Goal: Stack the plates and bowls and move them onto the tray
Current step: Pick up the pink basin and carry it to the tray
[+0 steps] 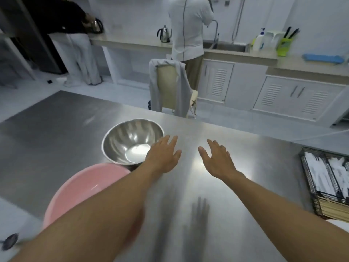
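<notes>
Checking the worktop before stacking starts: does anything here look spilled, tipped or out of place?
Nothing spilled or broken. The round steel bowl sits upright and empty on the steel table; the pink plastic bowl sits nearer, partly hidden by the left arm. Both hands, left and right, are open and empty.

- I have one view only, a wide-angle camera on the wearer's head, so nothing is shared with a second view.
- It looks forward and down across the steel table (56, 133), close over both outstretched forearms.
- Its upper part reaches the far counter (132, 42).
</notes>
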Tool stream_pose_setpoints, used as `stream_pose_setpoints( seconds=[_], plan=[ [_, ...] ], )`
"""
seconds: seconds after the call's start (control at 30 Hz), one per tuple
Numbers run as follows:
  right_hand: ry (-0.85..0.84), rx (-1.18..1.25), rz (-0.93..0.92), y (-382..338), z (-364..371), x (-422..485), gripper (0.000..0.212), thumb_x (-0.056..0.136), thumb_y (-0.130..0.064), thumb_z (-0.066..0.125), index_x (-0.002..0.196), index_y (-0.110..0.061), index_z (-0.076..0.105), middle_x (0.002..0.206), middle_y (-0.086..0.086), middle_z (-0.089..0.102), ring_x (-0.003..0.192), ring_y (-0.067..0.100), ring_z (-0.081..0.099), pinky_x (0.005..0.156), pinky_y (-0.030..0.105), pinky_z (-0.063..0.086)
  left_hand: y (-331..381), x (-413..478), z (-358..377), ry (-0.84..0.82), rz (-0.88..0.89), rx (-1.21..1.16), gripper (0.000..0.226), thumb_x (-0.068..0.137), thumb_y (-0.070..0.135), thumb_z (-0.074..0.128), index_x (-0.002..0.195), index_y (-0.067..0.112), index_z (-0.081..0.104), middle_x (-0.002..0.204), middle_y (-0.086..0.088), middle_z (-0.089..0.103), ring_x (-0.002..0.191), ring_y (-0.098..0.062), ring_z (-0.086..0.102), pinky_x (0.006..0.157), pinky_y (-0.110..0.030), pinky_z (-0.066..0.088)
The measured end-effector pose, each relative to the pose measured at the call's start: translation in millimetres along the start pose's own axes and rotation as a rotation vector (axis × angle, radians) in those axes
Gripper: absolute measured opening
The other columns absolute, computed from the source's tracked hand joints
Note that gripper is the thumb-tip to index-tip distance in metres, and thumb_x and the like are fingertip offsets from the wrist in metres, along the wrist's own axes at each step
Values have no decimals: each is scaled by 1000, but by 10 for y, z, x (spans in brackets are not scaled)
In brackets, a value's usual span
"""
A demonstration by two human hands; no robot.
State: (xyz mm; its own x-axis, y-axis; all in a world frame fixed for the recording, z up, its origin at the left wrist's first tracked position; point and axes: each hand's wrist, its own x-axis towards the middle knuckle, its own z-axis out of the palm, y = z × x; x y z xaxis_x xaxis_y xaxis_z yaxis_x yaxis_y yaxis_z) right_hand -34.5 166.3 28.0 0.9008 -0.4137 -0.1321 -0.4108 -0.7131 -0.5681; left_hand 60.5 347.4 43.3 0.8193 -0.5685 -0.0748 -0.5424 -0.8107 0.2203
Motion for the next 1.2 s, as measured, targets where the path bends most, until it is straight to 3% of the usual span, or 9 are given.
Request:
stream_pose_setpoints(
  seconds=[0.3, 0.47, 0.6, 0.73, 0.83, 0.9, 1.0, 1.1, 1.2],
  plan=[
    [-127, 47, -112, -754, 688, 121, 67, 100, -56, 37, 155, -19, 30, 160, 3, 37, 145, 27, 33, 119, 47, 26, -1122, -340, 71, 44, -186, -47, 62, 97, 46, 38, 153, 23, 24, 157, -10, 31, 144, -30, 29, 116, -46, 30],
    [-205, 95, -105, -1062, 1015, 107, 58, 98, -54, 45, 144, -20, 41, 139, 8, 58, 123, 30, 56, 97, 39, 44, -1568, -530, 141, 40, -272, -45, 63, 95, 46, 38, 151, 20, 25, 152, -11, 36, 139, -32, 35, 111, -48, 36],
    [-304, 115, -105, -1243, 1336, 84, 52, 95, -54, 51, 133, -19, 50, 130, 4, 63, 117, 27, 61, 97, 40, 48, -1872, -747, 218, 28, -367, -49, 62, 95, 42, 40, 151, 20, 24, 154, -12, 32, 138, -35, 35, 112, -50, 34],
    [-419, 62, -67, -1363, 1746, 46, 67, 87, -59, 56, 135, -12, 52, 132, 6, 62, 118, 27, 59, 98, 40, 49, -2280, -1083, 395, -48, -504, -73, 63, 94, 47, 37, 150, 20, 25, 156, -13, 31, 141, -39, 31, 114, -53, 30],
    [-490, 1, -104, -1453, 2014, -21, 52, 89, -46, 61, 124, -8, 56, 122, 9, 67, 108, 29, 62, 85, 34, 49, -2506, -1432, 489, -111, -637, -12, 60, 94, 47, 36, 148, 22, 27, 159, -8, 26, 143, -42, 26, 114, -55, 29],
    [-514, -25, -122, -1504, 2149, -68, 40, 93, -28, 61, 126, -7, 52, 120, 11, 65, 105, 29, 61, 79, 30, 43, -2608, -1670, 535, -166, -732, 45, 56, 96, 41, 38, 148, 25, 25, 161, 0, 17, 144, -42, 18, 112, -60, 27],
    [-517, -16, -141, -1577, 2284, -139, 43, 91, -10, 52, 133, -6, 44, 122, 14, 61, 94, 25, 53, 77, 31, 42, -2715, -1982, 597, -240, -850, -26, 66, 93, 12, 43, 152, 30, 18, 163, 12, -6, 147, -43, 1, 108, -67, 28],
    [-509, 46, -163, -1655, 2368, -175, 46, 86, -7, 49, 132, -10, 46, 120, 12, 62, 93, 25, 54, 76, 33, 45, -2791, -2187, 607, -218, -821, -1, 69, 91, -3, 39, 152, 24, 21, 163, 9, -9, 141, -42, 16, 99, -55, 45],
    [-476, 102, -199, -1772, 2359, -210, 43, 86, -9, 48, 129, -14, 51, 114, 8, 64, 94, 25, 56, 77, 33, 45, -2890, -2306, 561, -136, -816, 20, 63, 89, -6, 38, 147, 19, 30, 164, 5, -2, 124, -40, 35, 93, -55, 49]
  ],
)
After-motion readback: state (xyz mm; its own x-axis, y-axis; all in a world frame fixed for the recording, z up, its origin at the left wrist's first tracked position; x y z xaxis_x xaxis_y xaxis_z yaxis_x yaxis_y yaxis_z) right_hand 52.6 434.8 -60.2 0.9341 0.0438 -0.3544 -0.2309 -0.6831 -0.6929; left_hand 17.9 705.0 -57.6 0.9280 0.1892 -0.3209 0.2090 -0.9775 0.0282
